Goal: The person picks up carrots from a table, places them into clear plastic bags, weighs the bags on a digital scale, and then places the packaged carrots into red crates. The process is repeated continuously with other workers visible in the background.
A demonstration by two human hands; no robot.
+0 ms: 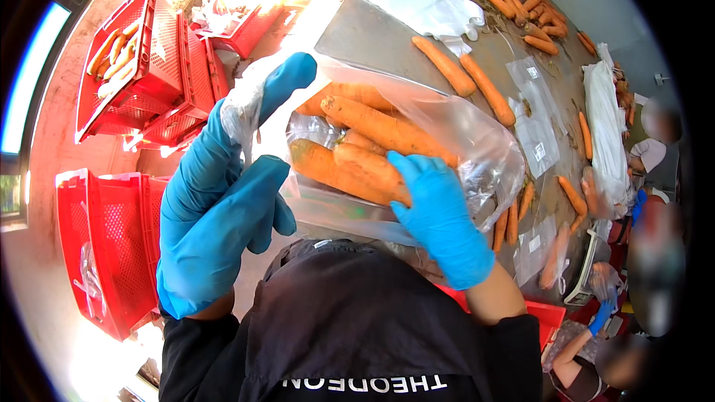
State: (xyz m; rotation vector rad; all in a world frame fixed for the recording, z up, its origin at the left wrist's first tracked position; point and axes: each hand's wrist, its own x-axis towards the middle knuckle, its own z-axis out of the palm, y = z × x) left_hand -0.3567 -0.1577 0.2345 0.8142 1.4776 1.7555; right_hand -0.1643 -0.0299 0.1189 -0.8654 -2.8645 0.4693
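A large clear plastic bag (491, 156) lies before me with several thick carrots (385, 128) in it. My left hand (218, 218), in a loose blue glove, is raised left of the bag; crumpled clear plastic (244, 106) is caught among its fingers, while thumb and index fingertips stand apart. In a blue glove too, my right hand (441, 212) grips the right end of a carrot (368, 170), thumb and fingers on either side. Whether this hand is inside the bag or over its film, I cannot tell. Two loose carrots (489, 89) lie beyond the bag.
Red plastic crates (114, 245) stand at the left, one with carrots. A white bag (416, 3), a carrot pile (530, 11), flat clear bags (533, 117) and a long white bundle (606, 134) lie on the metal table (357, 33). A scale (584, 268) and other people are at the right.
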